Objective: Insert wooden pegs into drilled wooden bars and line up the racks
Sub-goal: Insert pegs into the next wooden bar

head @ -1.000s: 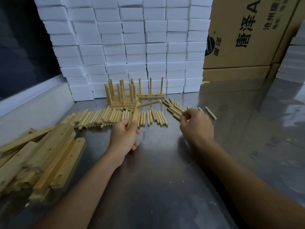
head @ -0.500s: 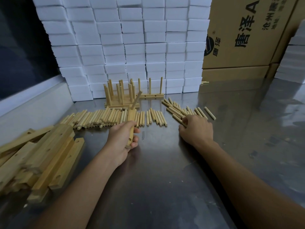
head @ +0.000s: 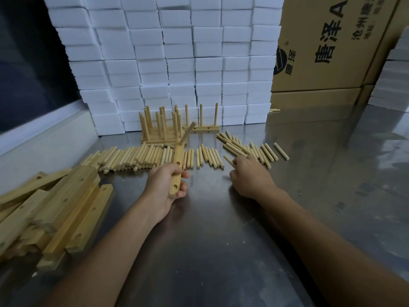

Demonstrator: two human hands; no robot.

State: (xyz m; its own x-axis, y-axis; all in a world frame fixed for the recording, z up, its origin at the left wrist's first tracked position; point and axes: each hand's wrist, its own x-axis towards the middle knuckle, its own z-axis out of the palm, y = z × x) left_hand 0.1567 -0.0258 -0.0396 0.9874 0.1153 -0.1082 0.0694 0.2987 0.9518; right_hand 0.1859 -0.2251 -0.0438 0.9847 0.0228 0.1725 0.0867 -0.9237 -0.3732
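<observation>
My left hand (head: 166,185) grips a drilled wooden bar (head: 177,165) that points away from me, with two empty holes showing. One peg (head: 187,132) stands slanted in the bar's far end. My right hand (head: 251,177) lies over the scattered loose pegs (head: 263,150); its curled fingertips pinch a peg (head: 228,161) lying on the steel table (head: 221,240). Several finished racks (head: 161,132) stand at the back, and one three-peg rack (head: 201,127) stands just right of them.
A long row of loose pegs (head: 132,158) lies left of the held bar. A pile of drilled bars (head: 57,209) fills the near left. White foam blocks (head: 177,63) wall off the back, and a cardboard box (head: 321,52) stands at the right.
My left hand drew the bar nearer and turned it, so its peg swung from pointing right to slanting up. My right hand stayed at the scattered pegs and shifted slightly toward me.
</observation>
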